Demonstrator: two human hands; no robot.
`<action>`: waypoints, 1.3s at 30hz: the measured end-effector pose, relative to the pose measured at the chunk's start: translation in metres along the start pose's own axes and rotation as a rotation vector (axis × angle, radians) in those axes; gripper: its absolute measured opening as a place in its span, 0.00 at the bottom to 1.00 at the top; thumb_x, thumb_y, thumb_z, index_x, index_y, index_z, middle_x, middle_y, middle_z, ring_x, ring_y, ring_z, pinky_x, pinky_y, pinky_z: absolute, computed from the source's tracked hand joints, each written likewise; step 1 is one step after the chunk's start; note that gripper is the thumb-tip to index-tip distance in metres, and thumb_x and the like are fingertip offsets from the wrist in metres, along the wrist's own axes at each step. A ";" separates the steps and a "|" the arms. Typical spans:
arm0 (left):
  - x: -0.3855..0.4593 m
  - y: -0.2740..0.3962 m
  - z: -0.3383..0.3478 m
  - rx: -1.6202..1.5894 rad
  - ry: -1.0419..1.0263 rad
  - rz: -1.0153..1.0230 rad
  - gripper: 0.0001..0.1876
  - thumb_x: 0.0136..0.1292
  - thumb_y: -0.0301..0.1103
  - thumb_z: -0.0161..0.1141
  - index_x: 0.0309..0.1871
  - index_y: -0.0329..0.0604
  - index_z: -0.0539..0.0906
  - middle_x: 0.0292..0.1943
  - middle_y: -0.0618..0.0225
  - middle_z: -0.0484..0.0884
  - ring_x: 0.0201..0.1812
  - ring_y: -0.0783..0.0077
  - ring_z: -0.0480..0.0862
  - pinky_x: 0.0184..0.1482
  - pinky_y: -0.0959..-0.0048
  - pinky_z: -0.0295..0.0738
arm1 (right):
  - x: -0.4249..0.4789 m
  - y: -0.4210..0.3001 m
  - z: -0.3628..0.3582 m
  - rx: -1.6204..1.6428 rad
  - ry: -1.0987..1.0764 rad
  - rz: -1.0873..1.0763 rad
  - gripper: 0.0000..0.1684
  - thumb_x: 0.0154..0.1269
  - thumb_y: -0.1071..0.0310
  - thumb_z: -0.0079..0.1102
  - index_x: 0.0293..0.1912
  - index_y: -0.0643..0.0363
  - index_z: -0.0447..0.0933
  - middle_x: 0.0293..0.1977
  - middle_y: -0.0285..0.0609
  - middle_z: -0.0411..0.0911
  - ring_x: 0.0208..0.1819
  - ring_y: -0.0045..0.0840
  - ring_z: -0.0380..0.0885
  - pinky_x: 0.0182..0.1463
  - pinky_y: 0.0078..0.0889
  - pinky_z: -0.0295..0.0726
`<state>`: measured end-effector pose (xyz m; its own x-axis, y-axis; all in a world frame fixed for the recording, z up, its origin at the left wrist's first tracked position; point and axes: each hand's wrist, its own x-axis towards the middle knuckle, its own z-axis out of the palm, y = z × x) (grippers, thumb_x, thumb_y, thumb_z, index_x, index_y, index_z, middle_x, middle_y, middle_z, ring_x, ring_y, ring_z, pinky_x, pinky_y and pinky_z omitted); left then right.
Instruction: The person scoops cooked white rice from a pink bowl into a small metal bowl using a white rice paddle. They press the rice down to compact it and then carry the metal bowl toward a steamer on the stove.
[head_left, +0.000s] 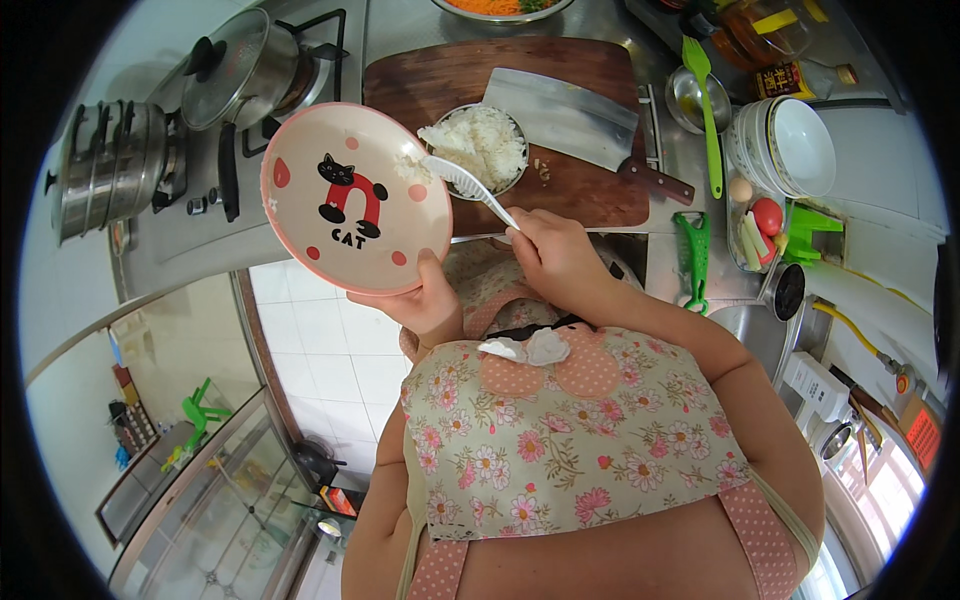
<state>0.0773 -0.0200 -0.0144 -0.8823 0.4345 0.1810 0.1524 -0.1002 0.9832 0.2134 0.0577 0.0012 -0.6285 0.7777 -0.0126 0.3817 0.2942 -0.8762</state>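
My left hand (424, 304) grips the near rim of a pink-edged plate (300, 191) with a cat picture, held tilted in the air left of the cutting board. A small clump of rice (411, 169) clings to the plate's right side. In my right hand (559, 259) is a white plastic rice paddle (476, 187), its head beside that clump and over the rim of a bowl. White rice (480, 146) is heaped in the bowl, which stands on the wooden cutting board (435, 66). Behind the bowl, a cleaver (562, 112) lies flat on the board, handle pointing right.
A lidded saucepan (247, 82) and a stacked steamer pot (112, 172) stand on the stove at left. A dish of shredded carrot (495, 6) is behind the board. At right are a green silicone brush (699, 67), a green peeler (694, 259), stacked bowls (799, 146) and a sink (754, 322).
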 end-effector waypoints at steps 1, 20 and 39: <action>-0.001 -0.003 -0.002 -0.008 -0.002 -0.004 0.43 0.50 0.17 0.56 0.69 0.35 0.45 0.64 0.46 0.58 0.65 0.58 0.66 0.67 0.59 0.66 | 0.001 -0.002 0.000 0.022 0.014 -0.008 0.08 0.66 0.71 0.50 0.42 0.66 0.72 0.30 0.57 0.75 0.34 0.53 0.75 0.39 0.52 0.74; -0.004 -0.003 -0.004 0.023 -0.020 0.016 0.46 0.50 0.18 0.58 0.71 0.37 0.45 0.65 0.48 0.59 0.65 0.59 0.66 0.68 0.59 0.65 | 0.021 -0.006 0.034 -0.046 0.019 -0.051 0.08 0.66 0.72 0.48 0.39 0.69 0.71 0.32 0.60 0.75 0.34 0.55 0.76 0.38 0.52 0.77; -0.002 0.011 -0.008 0.050 0.000 -0.059 0.43 0.52 0.14 0.52 0.69 0.33 0.40 0.65 0.40 0.57 0.65 0.54 0.68 0.66 0.59 0.68 | 0.009 -0.004 0.016 0.027 0.054 -0.008 0.13 0.65 0.73 0.49 0.47 0.69 0.74 0.36 0.61 0.76 0.39 0.55 0.75 0.43 0.53 0.75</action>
<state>0.0776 -0.0292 -0.0039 -0.8903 0.4386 0.1226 0.1222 -0.0292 0.9921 0.1950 0.0547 -0.0033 -0.5936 0.8045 0.0194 0.3582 0.2858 -0.8888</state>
